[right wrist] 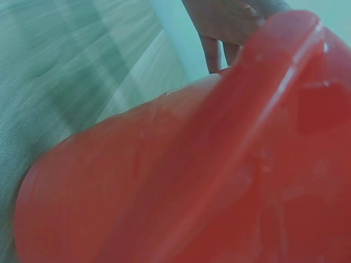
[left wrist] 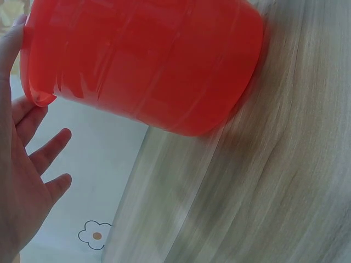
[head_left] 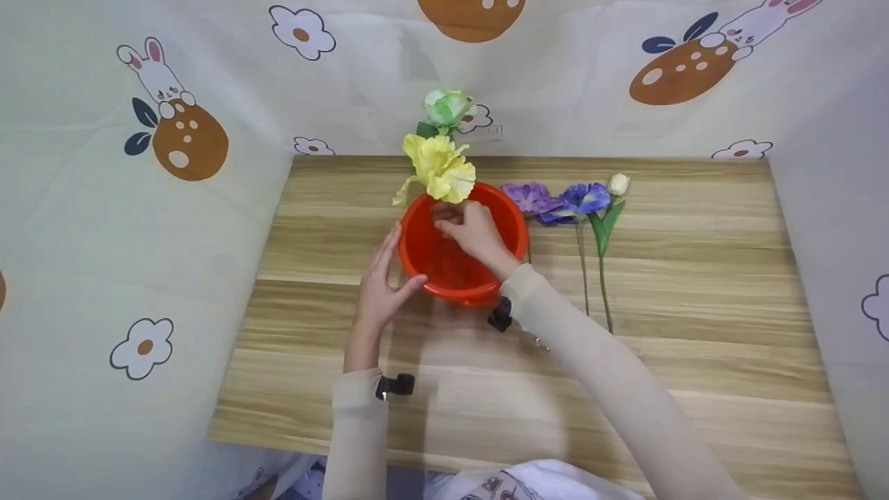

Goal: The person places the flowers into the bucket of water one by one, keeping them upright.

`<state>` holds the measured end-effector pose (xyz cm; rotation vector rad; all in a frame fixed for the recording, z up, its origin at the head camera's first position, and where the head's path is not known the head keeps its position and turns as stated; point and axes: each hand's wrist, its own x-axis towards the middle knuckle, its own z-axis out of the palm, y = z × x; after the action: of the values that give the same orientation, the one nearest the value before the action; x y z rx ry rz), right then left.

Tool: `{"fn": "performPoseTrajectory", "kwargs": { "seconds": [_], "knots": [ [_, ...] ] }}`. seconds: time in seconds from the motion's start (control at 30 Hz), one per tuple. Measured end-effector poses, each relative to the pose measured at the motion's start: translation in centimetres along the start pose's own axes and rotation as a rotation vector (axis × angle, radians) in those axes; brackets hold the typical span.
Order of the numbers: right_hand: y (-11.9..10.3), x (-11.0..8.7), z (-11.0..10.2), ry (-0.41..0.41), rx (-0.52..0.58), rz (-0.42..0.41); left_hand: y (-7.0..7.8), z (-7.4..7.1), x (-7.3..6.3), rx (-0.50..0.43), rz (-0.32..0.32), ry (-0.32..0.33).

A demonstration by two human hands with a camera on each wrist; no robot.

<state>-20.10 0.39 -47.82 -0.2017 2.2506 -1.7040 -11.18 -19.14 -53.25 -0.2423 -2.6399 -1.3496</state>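
- Wood-grained tabletop (head_left: 701,333), beneath the red bucket (head_left: 451,290).
- Red bucket upright, mouth upward.
- Left hand (head_left: 380,288): grip spread wide, fingers along the bucket's left side, thumb at the near-left rim.
- Right hand (head_left: 476,229): over the bucket's mouth, fingers curled just below the yellow flower (head_left: 439,168); cannot tell whether pinching its stem.
- Yellow flower: bloom over the far rim; green flower (head_left: 446,108) beyond.
- Right of the bucket, lying flat: purple flower (head_left: 530,197), blue flower (head_left: 585,198), smaller white flower (head_left: 618,184).
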Motion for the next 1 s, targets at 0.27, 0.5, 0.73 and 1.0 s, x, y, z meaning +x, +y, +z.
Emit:
{"fn": "performPoseTrajectory", "kwargs": {
  "seconds": [0.27, 0.5, 0.73, 1.0],
  "knots": [
    [0.2, 0.0, 0.2, -0.086, -0.008, 0.013, 0.1, 0.0, -0.1, 0.004, -0.037, -0.009],
    [0.2, 0.0, 0.1, -0.081, -0.008, 0.006, 0.1, 0.0, 0.0, 0.004, -0.027, -0.008],
    [0.0, -0.1, -0.3, -0.075, 0.014, -0.023, 0.2, 0.1, 0.0, -0.02, -0.023, -0.006],
    [0.0, -0.2, -1.0, -0.079, 0.042, -0.029, 0.2, 0.0, -0.1, -0.026, -0.014, -0.007]
  ]
}}
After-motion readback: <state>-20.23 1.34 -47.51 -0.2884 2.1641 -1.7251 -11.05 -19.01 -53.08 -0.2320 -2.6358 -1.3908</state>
